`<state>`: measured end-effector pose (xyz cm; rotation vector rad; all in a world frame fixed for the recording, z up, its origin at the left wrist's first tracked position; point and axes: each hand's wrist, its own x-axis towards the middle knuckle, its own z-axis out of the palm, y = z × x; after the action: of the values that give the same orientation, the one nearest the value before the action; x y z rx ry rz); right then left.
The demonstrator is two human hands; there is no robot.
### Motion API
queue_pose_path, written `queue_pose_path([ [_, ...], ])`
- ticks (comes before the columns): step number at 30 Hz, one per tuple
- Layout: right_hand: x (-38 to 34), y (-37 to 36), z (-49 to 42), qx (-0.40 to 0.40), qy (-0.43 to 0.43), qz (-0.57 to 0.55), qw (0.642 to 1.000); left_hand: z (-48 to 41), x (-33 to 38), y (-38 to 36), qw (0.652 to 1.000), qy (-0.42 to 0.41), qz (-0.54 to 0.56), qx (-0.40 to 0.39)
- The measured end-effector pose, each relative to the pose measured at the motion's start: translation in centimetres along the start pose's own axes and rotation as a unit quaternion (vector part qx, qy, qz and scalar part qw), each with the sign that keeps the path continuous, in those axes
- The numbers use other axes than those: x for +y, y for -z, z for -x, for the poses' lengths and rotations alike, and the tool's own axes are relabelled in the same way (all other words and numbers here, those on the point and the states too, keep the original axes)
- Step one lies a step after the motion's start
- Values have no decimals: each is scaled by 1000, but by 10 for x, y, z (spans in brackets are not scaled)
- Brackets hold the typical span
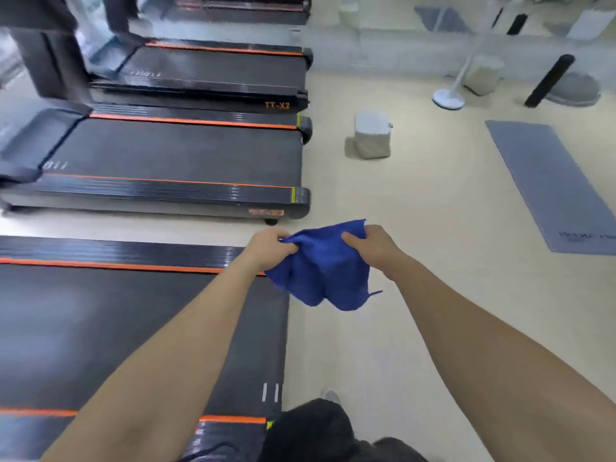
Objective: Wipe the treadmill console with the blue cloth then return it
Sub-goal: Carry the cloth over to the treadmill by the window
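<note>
I have both hands out in front of me at the centre of the frame, and both are closed on the blue cloth (325, 265). My left hand (270, 250) pinches a bunched corner at the cloth's upper left; my right hand (370, 246) grips the upper right edge with the fingers curled over it. The cloth hangs slack between and below the two hands, crumpled, with a loose thread trailing at its lower right. It is held in the air over the rear end of the nearest treadmill (133, 328), whose black belt and orange stripes fill the lower left of the frame. Two more treadmills lie in a row above it on the left, the middle one (173, 161) and a farther one (213, 71). I cannot see a console from here. On the pale floor (416, 201) to the right lies a grey mat (546, 185), and a small pale block (371, 135) sits near the upper centre
</note>
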<state>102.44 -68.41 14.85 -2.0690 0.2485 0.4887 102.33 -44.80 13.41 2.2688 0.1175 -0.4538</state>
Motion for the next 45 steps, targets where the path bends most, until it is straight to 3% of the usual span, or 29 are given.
queue_pose_path([
  [6,-111,-65,-88,-99,126,73,984,-17,-48,83,983,114,76,119],
  [13,-239,-186,-164,-264,236,158,922,-6,-117,171,924,256,133,252],
  [24,-420,-367,-166,-498,335,146,786,72,-161,303,749,428,127,490],
  [30,-492,-453,-136,-530,418,159,721,124,-195,371,668,460,86,578],
  [37,-574,-582,-101,-546,440,128,702,170,-285,475,643,447,60,619],
  [39,-610,-614,-82,-542,436,142,704,188,-305,519,633,449,86,625],
  [45,-718,-660,-35,-539,407,192,712,237,-306,646,645,429,197,601],
])
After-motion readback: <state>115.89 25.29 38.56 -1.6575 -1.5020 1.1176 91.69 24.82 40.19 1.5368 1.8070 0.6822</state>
